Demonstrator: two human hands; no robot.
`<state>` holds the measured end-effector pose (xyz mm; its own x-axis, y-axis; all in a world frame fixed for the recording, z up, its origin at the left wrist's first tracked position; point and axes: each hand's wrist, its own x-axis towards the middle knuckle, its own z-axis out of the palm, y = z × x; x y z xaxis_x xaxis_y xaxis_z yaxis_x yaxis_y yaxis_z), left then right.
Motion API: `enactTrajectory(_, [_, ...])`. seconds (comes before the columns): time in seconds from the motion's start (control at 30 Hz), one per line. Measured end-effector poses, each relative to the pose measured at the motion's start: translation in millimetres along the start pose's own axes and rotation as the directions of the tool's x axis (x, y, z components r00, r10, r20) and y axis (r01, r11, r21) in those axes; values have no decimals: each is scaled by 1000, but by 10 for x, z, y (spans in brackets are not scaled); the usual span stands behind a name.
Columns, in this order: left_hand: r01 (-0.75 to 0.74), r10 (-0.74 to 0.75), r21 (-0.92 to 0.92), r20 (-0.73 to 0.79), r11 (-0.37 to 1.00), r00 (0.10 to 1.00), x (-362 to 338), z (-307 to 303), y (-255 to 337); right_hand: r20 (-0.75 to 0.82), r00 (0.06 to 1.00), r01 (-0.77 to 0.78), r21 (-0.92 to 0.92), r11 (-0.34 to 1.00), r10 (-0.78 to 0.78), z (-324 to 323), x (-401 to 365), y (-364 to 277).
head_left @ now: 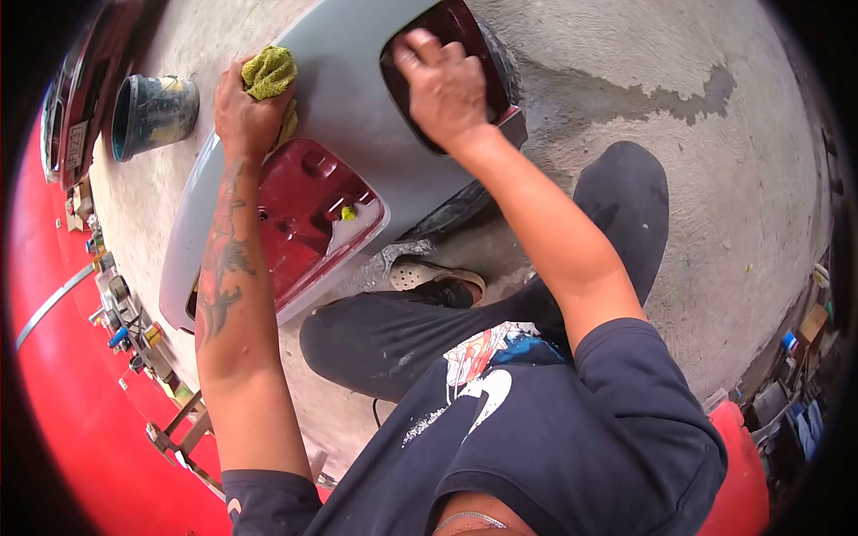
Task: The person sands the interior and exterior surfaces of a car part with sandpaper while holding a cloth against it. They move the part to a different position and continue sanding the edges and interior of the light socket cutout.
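Observation:
A large grey car body panel (353, 98) with dark red recesses leans in front of me. My left hand (246, 116) is closed around a crumpled yellow-green cloth (269, 72) near the panel's upper left edge; part of the cloth also hangs below the hand. My right hand (447, 89) is over the dark red recess (465, 36) at the panel's right end. Its fingers are curled and slightly blurred, and anything in them is hidden. Nearer to me lies the other red recess (308, 201), with a small yellow-green bit (349, 213) in it.
A dirty dark bucket (156, 116) lies at the left, near a car's dark red rear end (76, 116). Several tools and cans (125, 313) line the red surface. A wet streak (661, 103) marks the concrete floor. My shoe (433, 275) is close below the panel.

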<state>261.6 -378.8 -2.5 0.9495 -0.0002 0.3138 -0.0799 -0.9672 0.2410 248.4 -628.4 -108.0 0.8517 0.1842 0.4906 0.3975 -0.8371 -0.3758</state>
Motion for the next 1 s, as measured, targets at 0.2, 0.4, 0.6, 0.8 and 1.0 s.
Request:
enactTrajectory(0.2, [19,-19,19,-5,1000,1000,23,15,-27,97,988,98,203,974,-119,-211,-331,104])
enactTrajectory(0.4, [52,-53,14,29,999,998,-2,4,-40,3,992,-129,7,992,129,-11,81,72])
enactTrajectory(0.6, [56,-56,0,36,998,998,10,22,-68,7,986,163,-189,968,-164,-53,24,284])
enactTrajectory(0.8, [32,-32,-18,27,999,999,19,19,-61,58,960,281,-212,936,-275,-79,2,278])
enactTrajectory(1.0, [48,-48,-4,25,999,999,23,11,-13,40,992,127,-198,972,-122,-66,1,106])
